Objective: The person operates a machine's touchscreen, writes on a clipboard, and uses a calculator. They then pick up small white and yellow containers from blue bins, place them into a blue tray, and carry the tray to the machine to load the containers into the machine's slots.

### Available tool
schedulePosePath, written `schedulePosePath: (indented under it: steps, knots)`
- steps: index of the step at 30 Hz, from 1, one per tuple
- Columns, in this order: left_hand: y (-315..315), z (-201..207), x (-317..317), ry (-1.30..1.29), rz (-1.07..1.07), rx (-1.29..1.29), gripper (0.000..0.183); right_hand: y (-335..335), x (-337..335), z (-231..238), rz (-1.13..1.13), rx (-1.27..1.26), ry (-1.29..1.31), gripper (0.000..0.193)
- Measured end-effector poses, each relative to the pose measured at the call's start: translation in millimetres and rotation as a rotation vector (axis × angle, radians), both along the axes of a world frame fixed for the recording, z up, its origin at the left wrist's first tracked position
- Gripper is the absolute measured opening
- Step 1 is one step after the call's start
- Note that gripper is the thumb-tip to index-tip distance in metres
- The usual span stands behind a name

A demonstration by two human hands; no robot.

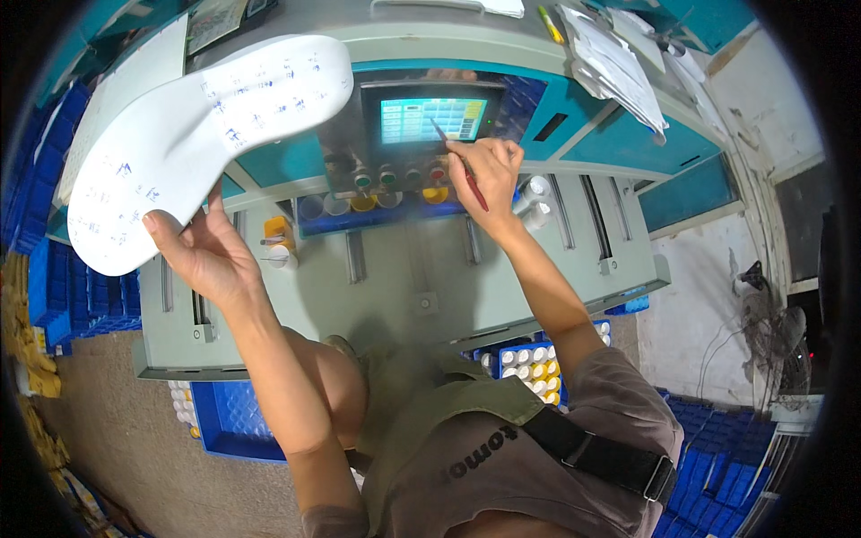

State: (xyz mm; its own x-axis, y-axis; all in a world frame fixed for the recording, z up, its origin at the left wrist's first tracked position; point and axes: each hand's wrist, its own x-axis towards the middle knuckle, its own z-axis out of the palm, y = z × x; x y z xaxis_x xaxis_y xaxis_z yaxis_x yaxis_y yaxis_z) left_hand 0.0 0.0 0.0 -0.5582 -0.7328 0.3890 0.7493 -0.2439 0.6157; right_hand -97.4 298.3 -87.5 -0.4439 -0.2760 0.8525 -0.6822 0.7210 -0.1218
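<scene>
My left hand (211,255) is closed on the lower edge of a white board (148,148) shaped like a shoe insole, with blue handwriting across it. The board is raised and tilted at the left, in front of the machine. At the machine's panel, my right hand (491,170) pinches a slim dark red pen (477,192). Its tip points up and left onto the lit touch screen (421,125); whether it touches the glass I cannot tell. Below the screen runs a row of round push buttons (387,177), several of them near my right hand.
Under the panel stands a blue tray (314,226) of white and yellow cups. White bottles (536,215) sit beside my right forearm, an orange container (279,231) near my left. Loose papers (614,72) hang over the top edge. Blue crates (229,421) and a fan (782,350) stand around.
</scene>
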Motion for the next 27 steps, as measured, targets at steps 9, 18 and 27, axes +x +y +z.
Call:
schedulePosePath:
  steps: [9,18,27]
  knots:
    - [-2.6,-0.3,0.4,0.011,-0.013,0.021,0.075,7.9,7.8,-7.9,-0.05,-0.02,-0.022,0.016]
    - [-3.3,-2.9,-3.6,0.042,-0.018,0.033,0.073,12.1,4.3,3.3,-0.039,-0.011,0.038,0.019]
    - [-5.4,-7.8,0.6,-0.012,-0.044,0.042,0.069,7.9,4.0,9.3,-0.055,0.018,0.016,0.02]
